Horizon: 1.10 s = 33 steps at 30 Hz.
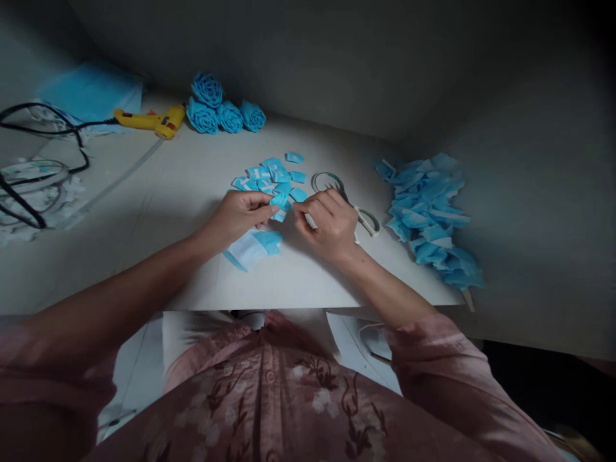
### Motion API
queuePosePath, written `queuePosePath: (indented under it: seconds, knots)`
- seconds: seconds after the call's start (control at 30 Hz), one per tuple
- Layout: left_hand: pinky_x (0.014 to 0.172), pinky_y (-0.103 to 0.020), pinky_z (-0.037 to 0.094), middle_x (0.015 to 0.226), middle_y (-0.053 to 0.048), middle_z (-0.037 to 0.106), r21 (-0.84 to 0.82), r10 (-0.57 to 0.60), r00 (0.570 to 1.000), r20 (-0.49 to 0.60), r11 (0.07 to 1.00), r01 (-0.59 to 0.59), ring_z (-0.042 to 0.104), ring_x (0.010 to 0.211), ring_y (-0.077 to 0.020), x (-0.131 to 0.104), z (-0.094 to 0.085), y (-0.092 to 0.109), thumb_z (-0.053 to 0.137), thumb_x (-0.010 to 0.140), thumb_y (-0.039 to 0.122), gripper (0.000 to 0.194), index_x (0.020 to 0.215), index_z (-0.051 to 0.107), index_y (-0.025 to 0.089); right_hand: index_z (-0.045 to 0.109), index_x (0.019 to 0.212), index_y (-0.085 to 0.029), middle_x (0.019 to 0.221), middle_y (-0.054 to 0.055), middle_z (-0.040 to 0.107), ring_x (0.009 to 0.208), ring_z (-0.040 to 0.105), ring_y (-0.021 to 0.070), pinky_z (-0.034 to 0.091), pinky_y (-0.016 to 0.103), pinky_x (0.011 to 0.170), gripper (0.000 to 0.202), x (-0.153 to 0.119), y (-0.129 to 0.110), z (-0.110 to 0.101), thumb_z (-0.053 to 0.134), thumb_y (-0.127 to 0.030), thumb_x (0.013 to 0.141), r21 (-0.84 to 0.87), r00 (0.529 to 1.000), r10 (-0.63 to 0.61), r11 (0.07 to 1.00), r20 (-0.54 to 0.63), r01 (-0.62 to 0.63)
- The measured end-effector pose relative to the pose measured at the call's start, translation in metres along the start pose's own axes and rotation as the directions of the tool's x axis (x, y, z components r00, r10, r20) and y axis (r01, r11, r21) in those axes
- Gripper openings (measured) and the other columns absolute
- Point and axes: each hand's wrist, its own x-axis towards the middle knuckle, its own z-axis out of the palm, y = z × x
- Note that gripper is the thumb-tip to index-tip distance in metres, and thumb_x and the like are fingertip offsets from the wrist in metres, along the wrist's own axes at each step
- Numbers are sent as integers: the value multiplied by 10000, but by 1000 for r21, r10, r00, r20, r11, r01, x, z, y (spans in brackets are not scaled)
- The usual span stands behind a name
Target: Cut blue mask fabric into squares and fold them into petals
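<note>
My left hand (245,215) pinches a small blue petal-shaped piece (280,204) between thumb and forefinger. Just right of it, my right hand (330,221) is closed, its fingertips curled together near the piece; what they hold, if anything, is too small to make out. Behind both hands lie several cut blue petals (274,169) on the table, some with pale strips on them. Blue and white scraps (253,249) rest below my left hand. Scissors (368,221) with light handles lie partly hidden behind my right hand.
Several finished blue roses (230,117) stand at the back of the white table (308,289). A yellow glue gun (168,122) lies left of them, near black cable (79,144) and blue sheets (91,90). Crumpled blue material (428,212) is heaped along the right wall.
</note>
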Motion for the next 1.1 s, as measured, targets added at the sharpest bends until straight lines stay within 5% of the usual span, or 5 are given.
queuePosePath:
  seconds: [0.27, 0.6, 1.1]
  knots:
    - [548, -233, 403, 566, 33, 550, 52, -3, 999, 39, 999, 1, 487, 551, -93, -2, 2, 3, 808, 727, 436, 289, 710, 699, 169, 626, 765, -218, 737, 31, 637, 739, 554, 183, 409, 344, 677, 269, -4, 0, 2, 544, -165, 1015, 25, 992, 46, 998, 122, -49]
    - [564, -233, 404, 611, 25, 588, 59, -21, 997, 70, 998, 17, 496, 577, -96, -2, 1, 0, 802, 723, 443, 289, 747, 724, 166, 658, 822, -209, 762, 29, 687, 745, 578, 179, 424, 321, 673, 207, -3, -1, 2, 582, -159, 1008, 30, 998, -21, 999, 61, 20]
    - [601, -235, 459, 618, 10, 614, 89, -4, 996, 86, 996, -4, 532, 597, -107, -3, 0, 4, 728, 772, 391, 255, 657, 678, 169, 764, 1013, -186, 895, 55, 774, 838, 658, 192, 488, 332, 747, 198, 0, 0, -4, 578, -248, 1042, 97, 984, 1, 995, 176, -19]
